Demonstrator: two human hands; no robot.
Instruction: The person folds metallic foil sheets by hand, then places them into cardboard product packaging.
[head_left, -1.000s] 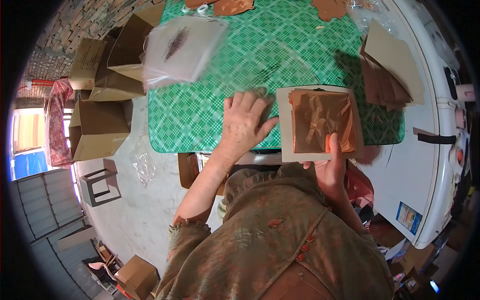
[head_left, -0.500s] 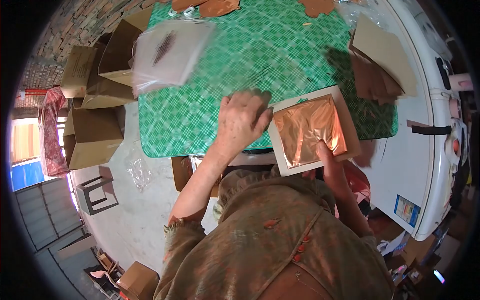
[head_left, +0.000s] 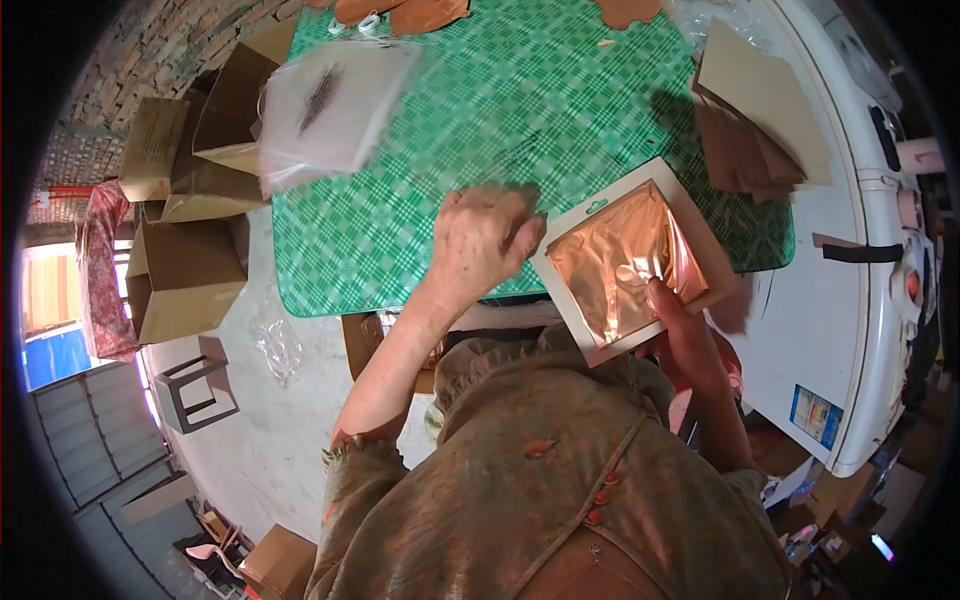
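My right hand (head_left: pixel 682 322) grips a flat window box (head_left: pixel 592 345) by its lower right part, with the thumb on the front. The box has a pale card border, a small hang hole at its upper left corner and a shiny copper-coloured face behind wrinkled film. It is tilted above the table's near edge. My left hand (head_left: pixel 482 240) is curled closed beside the box's upper left edge; its fingertips are turned away, and what they hold, if anything, is hidden.
A green checked cloth covers the table (head_left: pixel 480 110). Clear plastic bags (head_left: pixel 335 110) lie at its far left corner, and card sheets (head_left: pixel 760 110) are stacked at right. Brown leather-like pieces (head_left: pixel 430 14) lie at the back. Open cardboard boxes (head_left: pixel 190 265) stand at left, a white appliance (head_left: pixel 800 330) at right.
The window box has rotated clockwise in my right hand and shifted slightly to the right. My left hand stays closed in nearly the same place.
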